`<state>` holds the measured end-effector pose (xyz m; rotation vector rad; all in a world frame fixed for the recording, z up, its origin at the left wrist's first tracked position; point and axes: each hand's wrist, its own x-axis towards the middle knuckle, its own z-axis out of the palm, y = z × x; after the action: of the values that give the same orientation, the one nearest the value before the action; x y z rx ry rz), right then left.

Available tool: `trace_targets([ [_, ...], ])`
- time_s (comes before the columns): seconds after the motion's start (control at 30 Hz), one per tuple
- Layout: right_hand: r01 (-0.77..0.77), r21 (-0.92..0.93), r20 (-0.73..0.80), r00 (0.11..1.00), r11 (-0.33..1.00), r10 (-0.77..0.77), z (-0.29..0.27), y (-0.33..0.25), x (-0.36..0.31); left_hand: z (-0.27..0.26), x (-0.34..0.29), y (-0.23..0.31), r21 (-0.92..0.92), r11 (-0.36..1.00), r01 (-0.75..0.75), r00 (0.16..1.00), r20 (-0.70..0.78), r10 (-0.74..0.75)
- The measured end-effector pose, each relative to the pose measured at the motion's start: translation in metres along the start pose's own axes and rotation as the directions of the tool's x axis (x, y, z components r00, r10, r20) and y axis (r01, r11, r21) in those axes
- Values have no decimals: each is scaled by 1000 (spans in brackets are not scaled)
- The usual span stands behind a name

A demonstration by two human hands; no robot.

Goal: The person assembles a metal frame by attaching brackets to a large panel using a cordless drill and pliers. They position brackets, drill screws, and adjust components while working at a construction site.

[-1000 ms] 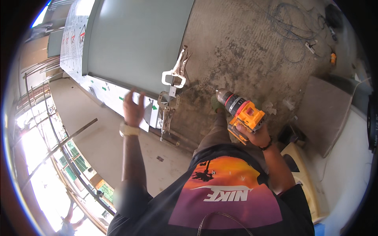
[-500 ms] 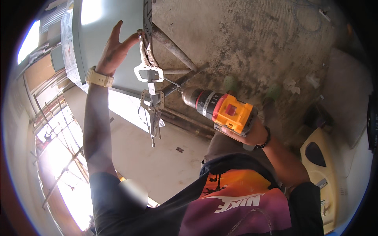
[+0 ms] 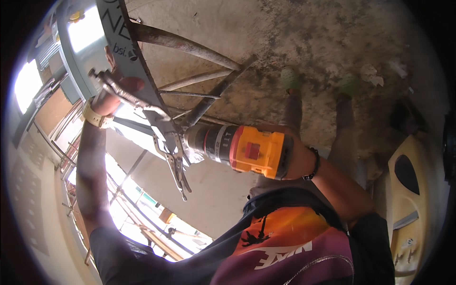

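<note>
My right hand (image 3: 300, 161) grips a yellow-and-black cordless drill (image 3: 259, 151), held level. Its chuck end is right beside the narrow grey metal strip (image 3: 137, 78), near the lower locking C-clamp (image 3: 175, 161). The tip of the bit is hidden there. Another locking C-clamp (image 3: 127, 96) is fixed higher on the strip. Beside this clamp is my left hand (image 3: 105, 100), wearing a pale watch, with thumb and a finger stretched apart. Its other fingers are mostly hidden by the strip and clamp.
Dark metal legs (image 3: 209, 102) brace the stand beyond the strip. A cream plastic case (image 3: 406, 213) stands at my right. Rods and scaffold-like bars (image 3: 126, 187) lie to the left by a bright opening. My feet in green footwear (image 3: 289, 78) are on the stained concrete floor.
My right hand has brought the drill left, up against the strip by the lower clamp. My left hand has moved left and down beside the upper clamp. The strip appears larger and more tilted.
</note>
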<state>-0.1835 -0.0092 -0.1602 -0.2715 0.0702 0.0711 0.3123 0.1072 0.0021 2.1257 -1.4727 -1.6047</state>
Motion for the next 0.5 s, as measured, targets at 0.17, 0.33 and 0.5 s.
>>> trace_targets([
  [0.17, -239, 774, 131, 966, 586, 221, -18, 14, 20, -4, -21, -15, -340, 940, -11, 999, -42, -3],
  [0.33, -20, 239, 144, 990, 971, -15, -23, -6, 43, -7, -33, 25, -219, 972, 81, 988, -114, -108],
  [0.5, 61, 101, 117, 990, 993, -72, -16, -3, 58, -11, -23, 35, -291, 955, 56, 985, -140, -100],
])
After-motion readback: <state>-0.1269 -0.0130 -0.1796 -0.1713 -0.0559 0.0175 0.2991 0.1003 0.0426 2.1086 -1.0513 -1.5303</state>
